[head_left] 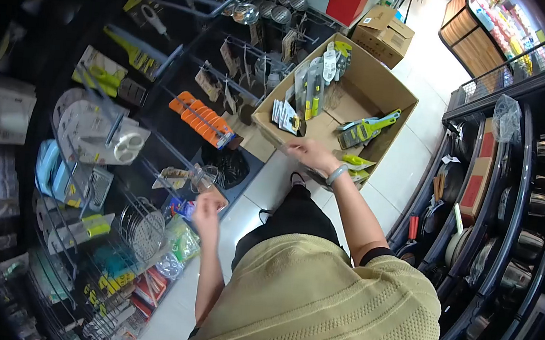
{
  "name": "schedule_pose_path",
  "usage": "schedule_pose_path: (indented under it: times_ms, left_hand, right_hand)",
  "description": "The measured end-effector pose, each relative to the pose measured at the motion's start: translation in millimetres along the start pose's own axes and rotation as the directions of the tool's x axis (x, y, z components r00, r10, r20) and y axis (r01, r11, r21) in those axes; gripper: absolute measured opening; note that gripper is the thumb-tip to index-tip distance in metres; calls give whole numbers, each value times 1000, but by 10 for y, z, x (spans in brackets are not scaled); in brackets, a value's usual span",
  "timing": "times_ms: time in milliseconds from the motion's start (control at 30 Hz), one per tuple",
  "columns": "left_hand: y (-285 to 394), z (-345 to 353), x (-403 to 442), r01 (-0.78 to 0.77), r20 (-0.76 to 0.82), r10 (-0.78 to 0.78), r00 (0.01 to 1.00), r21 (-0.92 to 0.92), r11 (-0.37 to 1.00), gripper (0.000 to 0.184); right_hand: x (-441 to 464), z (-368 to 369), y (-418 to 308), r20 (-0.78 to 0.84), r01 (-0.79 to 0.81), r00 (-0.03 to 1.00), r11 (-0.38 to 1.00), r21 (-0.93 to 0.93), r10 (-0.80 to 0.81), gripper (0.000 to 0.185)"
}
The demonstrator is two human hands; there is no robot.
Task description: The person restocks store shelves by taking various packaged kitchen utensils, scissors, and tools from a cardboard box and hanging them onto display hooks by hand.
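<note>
My left hand is raised beside the rack's lower hooks, close to a small carded package. Motion smears its fingers, so I cannot tell whether it holds anything. Over the near edge of a large open cardboard box is my right hand, with a bracelet at the wrist. Its fingers are drawn together, and anything between them is too blurred to name. Inside the box lie green-handled packaged tools, several long carded utensils and small white-and-black cards. Green packages sit partly behind my right forearm.
A hook rack on the left carries orange carded items, round perforated strainers and white packages. A black plastic bag lies at its base. Shelves of pans line the right. A smaller carton stands behind the box.
</note>
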State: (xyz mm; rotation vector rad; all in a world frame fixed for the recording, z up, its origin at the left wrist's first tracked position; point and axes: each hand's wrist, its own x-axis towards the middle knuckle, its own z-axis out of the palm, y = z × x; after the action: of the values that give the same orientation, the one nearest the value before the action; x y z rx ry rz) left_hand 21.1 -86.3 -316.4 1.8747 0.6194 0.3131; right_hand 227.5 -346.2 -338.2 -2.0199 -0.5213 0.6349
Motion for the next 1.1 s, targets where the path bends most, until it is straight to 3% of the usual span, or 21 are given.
schedule_pose_path:
  times_ms: [33,67,100,133,200,300,433,500,533,700,900,933,1100]
  left_hand:
    - [112,218,50,0,139,-11,990,80,997,14]
    - [62,460,124,28,266,-27,963,-2,1000,14]
    - [-83,722,228,-61,355,83,931,-73,996,15]
    - [-8,927,308,-63,431,61,900,-10,998,22]
    - [253,1275,464,-85,558,-13,830,149,985,32]
    - [293,1756,650,-371,554,225,801,164,914,41]
    - [184,2103,773,-553,617,232,752,400,731,47]
    - [167,2167,746,-544,661,131,739,469,696,50]
    - [155,2181,713,-537,676,77,732,504,677,52]
    - [-23,2285,605,-478,667,-4,745,539,693,56]
    - [76,2259,665,-466,673,-65,736,575,673,59]
    - [69,2266,656,-449,671,-87,736,581,679,60]
    - [92,2255,629,-421,668,-115,735,583,695,61]
  right_hand:
    - [132,-69,315,-82,-57,995,998,24,58,31]
    - [209,-182,444,-132,-133,982,990,51,139,34]
    - [277,-282,545,-176,-208,959,975,84,220,39]
    - [364,-368,642,-215,-279,930,953,119,299,43]
    - [571,-512,839,-324,-303,897,952,44,300,51]
    - [883,-671,1126,-450,-284,860,958,-27,242,60]
    - [1326,-920,1380,-530,-259,832,959,-112,163,61]
    - [1560,-1068,1437,-528,-241,842,953,-185,111,56]
    - [1626,-1176,1325,-507,-294,845,940,-171,172,57]
    - [2227,-1483,1460,-359,-442,871,855,-272,336,60]
    - [2515,-1553,1672,-290,-470,878,796,-382,380,53]
    - [2498,-1532,1686,-328,-450,883,801,-396,335,40]
    - [2265,-1500,1681,-354,-217,934,874,-435,56,18]
